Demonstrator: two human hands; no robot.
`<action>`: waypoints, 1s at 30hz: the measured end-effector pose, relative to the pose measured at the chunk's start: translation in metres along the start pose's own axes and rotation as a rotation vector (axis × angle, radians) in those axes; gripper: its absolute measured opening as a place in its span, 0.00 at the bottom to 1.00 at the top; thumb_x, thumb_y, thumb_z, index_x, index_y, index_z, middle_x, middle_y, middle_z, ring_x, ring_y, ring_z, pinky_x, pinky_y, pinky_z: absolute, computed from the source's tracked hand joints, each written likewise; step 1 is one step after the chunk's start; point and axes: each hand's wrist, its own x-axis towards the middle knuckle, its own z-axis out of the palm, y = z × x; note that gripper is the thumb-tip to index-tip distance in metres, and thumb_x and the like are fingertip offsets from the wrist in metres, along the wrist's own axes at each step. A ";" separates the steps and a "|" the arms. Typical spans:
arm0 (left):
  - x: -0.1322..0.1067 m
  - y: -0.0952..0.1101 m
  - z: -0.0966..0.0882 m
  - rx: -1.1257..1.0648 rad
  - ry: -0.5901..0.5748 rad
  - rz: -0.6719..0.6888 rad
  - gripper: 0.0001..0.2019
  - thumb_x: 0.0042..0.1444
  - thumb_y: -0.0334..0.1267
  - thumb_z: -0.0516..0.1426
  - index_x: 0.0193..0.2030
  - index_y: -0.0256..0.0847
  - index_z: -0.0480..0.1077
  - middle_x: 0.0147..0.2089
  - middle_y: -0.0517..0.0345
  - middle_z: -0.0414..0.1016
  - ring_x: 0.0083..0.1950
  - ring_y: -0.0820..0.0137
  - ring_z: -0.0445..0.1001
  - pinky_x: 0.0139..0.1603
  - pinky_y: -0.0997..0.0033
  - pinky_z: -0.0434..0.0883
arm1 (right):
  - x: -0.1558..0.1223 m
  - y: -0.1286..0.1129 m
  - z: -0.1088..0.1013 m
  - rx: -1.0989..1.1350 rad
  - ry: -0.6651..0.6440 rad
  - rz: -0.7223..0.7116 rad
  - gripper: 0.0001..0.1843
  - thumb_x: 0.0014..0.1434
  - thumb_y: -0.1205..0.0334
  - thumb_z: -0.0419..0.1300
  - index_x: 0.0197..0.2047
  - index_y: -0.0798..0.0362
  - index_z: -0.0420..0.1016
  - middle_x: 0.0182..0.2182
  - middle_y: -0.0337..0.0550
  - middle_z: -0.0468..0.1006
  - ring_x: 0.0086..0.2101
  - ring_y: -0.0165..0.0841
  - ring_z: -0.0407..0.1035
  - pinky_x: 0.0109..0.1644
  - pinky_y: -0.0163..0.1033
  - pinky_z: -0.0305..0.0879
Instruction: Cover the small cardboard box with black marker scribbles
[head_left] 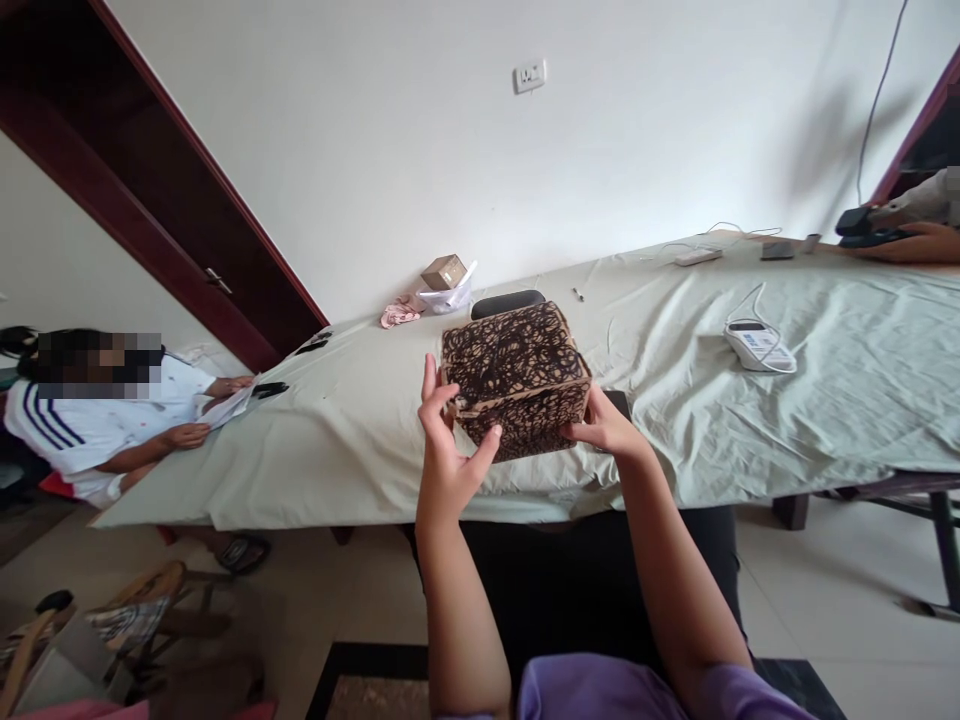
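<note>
The fingers of a person's left hand (454, 475) and right hand (613, 428) grip a brown box (517, 360) scrawled with black loops, just above the tabletop (337, 460) near its front edge; its inside is hidden. Toward the back edge, a small carton (444, 272) sits in or on translucent plastic (450, 299), and the box partly covers a dark rounded object (507, 303).

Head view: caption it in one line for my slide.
Left hand and right hand hold a black-scribbled box over a cloth-covered table.
</note>
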 end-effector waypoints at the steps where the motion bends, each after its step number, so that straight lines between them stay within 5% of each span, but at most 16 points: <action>1: 0.000 0.000 -0.001 0.017 -0.008 0.032 0.24 0.64 0.35 0.62 0.64 0.51 0.60 0.86 0.44 0.35 0.85 0.54 0.48 0.76 0.48 0.66 | 0.001 -0.001 0.001 -0.018 -0.040 -0.024 0.63 0.50 0.54 0.76 0.82 0.39 0.49 0.80 0.43 0.53 0.78 0.54 0.44 0.80 0.58 0.49; 4: 0.002 0.002 -0.004 0.092 -0.017 0.065 0.13 0.65 0.35 0.62 0.54 0.48 0.67 0.85 0.48 0.39 0.85 0.52 0.49 0.75 0.49 0.67 | 0.003 -0.004 0.003 -0.038 -0.124 -0.070 0.64 0.52 0.54 0.75 0.83 0.37 0.44 0.81 0.41 0.46 0.78 0.53 0.42 0.80 0.57 0.48; 10: 0.003 0.000 -0.009 0.076 0.092 0.017 0.20 0.59 0.40 0.69 0.52 0.46 0.65 0.83 0.40 0.46 0.82 0.50 0.57 0.71 0.46 0.70 | 0.004 -0.009 0.006 -0.054 -0.098 -0.071 0.65 0.51 0.44 0.76 0.83 0.38 0.46 0.79 0.46 0.52 0.75 0.57 0.49 0.80 0.61 0.44; 17: 0.000 -0.003 -0.025 0.089 0.014 -0.073 0.15 0.61 0.46 0.67 0.37 0.44 0.65 0.80 0.44 0.58 0.77 0.51 0.65 0.64 0.52 0.77 | 0.007 -0.011 0.014 -0.075 -0.077 -0.101 0.66 0.49 0.40 0.75 0.83 0.38 0.47 0.78 0.46 0.53 0.75 0.58 0.48 0.80 0.62 0.42; 24: -0.002 0.000 -0.017 0.058 0.100 -0.136 0.22 0.57 0.46 0.69 0.53 0.47 0.67 0.80 0.41 0.51 0.72 0.54 0.70 0.50 0.64 0.80 | 0.005 -0.013 0.010 0.074 -0.009 -0.013 0.67 0.46 0.38 0.75 0.82 0.38 0.48 0.73 0.46 0.64 0.71 0.56 0.58 0.77 0.61 0.52; 30: 0.000 0.001 -0.007 0.099 0.126 -0.054 0.19 0.58 0.47 0.69 0.49 0.46 0.67 0.76 0.42 0.57 0.73 0.51 0.68 0.53 0.61 0.79 | 0.001 -0.017 -0.001 0.093 0.014 -0.021 0.67 0.45 0.38 0.76 0.82 0.38 0.50 0.74 0.43 0.63 0.75 0.56 0.51 0.77 0.59 0.52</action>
